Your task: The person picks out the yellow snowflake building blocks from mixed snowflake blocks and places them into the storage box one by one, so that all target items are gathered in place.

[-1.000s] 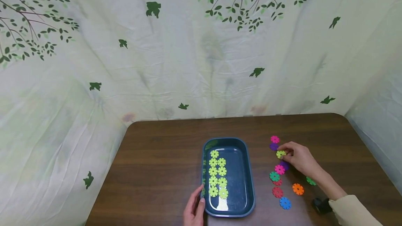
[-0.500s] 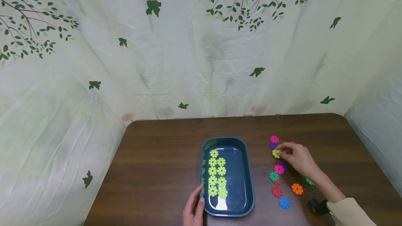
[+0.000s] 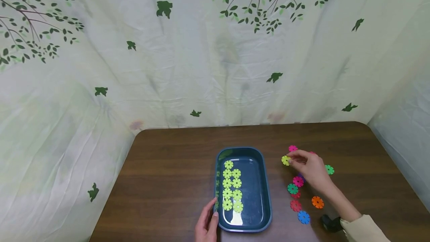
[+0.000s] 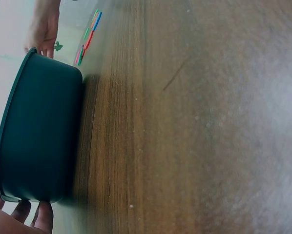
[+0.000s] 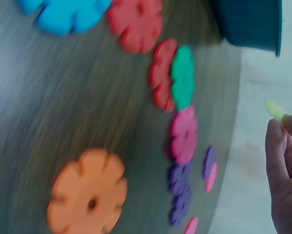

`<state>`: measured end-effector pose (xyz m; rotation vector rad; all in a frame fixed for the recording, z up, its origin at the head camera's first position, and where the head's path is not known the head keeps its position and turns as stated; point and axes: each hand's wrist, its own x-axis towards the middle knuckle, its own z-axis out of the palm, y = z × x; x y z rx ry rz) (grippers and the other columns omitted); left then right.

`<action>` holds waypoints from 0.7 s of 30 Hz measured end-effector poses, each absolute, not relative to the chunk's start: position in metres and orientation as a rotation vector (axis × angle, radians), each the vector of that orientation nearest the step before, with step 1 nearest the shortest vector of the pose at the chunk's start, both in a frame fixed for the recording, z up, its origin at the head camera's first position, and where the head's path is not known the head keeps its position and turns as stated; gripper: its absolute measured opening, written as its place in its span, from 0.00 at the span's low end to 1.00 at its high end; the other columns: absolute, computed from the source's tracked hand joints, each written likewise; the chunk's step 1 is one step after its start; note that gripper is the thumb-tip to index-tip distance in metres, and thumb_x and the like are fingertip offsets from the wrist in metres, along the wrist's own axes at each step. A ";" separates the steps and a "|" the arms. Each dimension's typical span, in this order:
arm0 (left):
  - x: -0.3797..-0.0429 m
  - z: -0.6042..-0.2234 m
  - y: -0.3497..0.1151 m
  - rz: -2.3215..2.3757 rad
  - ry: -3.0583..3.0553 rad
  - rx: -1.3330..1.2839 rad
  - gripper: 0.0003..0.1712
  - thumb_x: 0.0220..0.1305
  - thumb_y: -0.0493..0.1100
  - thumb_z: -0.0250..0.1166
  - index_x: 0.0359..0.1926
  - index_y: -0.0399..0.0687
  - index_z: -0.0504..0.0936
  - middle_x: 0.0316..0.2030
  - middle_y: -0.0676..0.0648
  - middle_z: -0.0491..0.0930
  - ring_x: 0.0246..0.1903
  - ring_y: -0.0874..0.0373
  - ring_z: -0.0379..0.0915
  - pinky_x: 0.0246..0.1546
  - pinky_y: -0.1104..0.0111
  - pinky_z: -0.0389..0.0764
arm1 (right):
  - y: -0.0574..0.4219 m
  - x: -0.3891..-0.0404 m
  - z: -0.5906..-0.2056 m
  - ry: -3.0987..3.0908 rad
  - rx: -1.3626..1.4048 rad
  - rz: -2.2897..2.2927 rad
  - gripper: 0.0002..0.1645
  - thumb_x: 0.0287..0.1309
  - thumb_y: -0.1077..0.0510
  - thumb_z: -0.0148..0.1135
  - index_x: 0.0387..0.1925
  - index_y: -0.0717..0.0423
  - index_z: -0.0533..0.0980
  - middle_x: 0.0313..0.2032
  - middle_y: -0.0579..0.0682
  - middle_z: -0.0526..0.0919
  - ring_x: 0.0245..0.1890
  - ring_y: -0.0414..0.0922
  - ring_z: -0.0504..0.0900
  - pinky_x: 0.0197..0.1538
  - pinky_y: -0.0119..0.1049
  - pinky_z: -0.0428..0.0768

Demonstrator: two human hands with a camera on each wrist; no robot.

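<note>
My right hand (image 3: 310, 167) pinches a yellow-green flower-shaped disc (image 3: 285, 160) between thumb and fingertips. In the right wrist view that disc (image 5: 274, 108) is raised off the table. My left hand (image 3: 206, 222) holds the left edge of a dark blue tray (image 3: 265, 182) near its front corner. Fingers (image 4: 44, 217) of that hand lie against the tray wall (image 4: 38, 126) in the left wrist view. Inside the tray, several yellow-green flower discs (image 3: 236, 183) lie in two columns on its left side.
Right of the tray lie loose flower discs: blue (image 3: 304, 217), orange (image 3: 317, 202), red (image 3: 296, 205), green (image 3: 292, 189) and pink (image 3: 298, 181). Another green disc (image 3: 329, 169) is beyond my right wrist. A printed cloth (image 3: 235, 66) hangs behind the brown table (image 3: 174, 182).
My right hand has moved left and lifted the yellow-green disc away from the loose discs, toward the tray. The left hand and the tray stay in place.
</note>
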<state>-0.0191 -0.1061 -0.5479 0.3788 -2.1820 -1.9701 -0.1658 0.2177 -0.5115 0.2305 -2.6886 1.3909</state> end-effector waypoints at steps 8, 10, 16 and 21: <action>-0.020 -0.544 -0.106 -1.951 -2.230 0.451 0.23 0.65 0.27 0.55 0.60 0.42 0.77 0.59 0.37 0.76 0.59 0.46 0.71 0.52 0.78 0.71 | 0.195 -0.164 -0.507 -2.562 0.198 1.598 0.11 0.60 0.60 0.68 0.44 0.57 0.82 0.37 0.50 0.84 0.36 0.44 0.81 0.38 0.28 0.81; -0.020 -0.543 -0.106 -1.954 -2.231 0.458 0.23 0.65 0.27 0.55 0.60 0.43 0.77 0.59 0.37 0.76 0.59 0.46 0.71 0.51 0.78 0.70 | 0.189 -0.163 -0.506 -2.520 0.197 1.629 0.11 0.61 0.59 0.68 0.44 0.58 0.83 0.37 0.52 0.83 0.36 0.45 0.81 0.38 0.28 0.81; -0.019 -0.542 -0.105 -1.954 -2.238 0.463 0.23 0.66 0.28 0.55 0.60 0.42 0.77 0.59 0.37 0.76 0.59 0.45 0.71 0.51 0.78 0.70 | 0.173 -0.162 -0.502 -2.457 0.197 1.686 0.12 0.60 0.57 0.68 0.45 0.57 0.83 0.38 0.51 0.84 0.36 0.46 0.82 0.39 0.28 0.81; -0.019 -0.543 -0.106 -1.963 -2.227 0.451 0.23 0.65 0.28 0.55 0.60 0.41 0.77 0.58 0.36 0.76 0.58 0.45 0.72 0.51 0.78 0.71 | 0.161 -0.164 -0.500 -2.485 0.201 1.726 0.11 0.61 0.59 0.67 0.45 0.57 0.82 0.38 0.51 0.85 0.37 0.45 0.82 0.40 0.29 0.81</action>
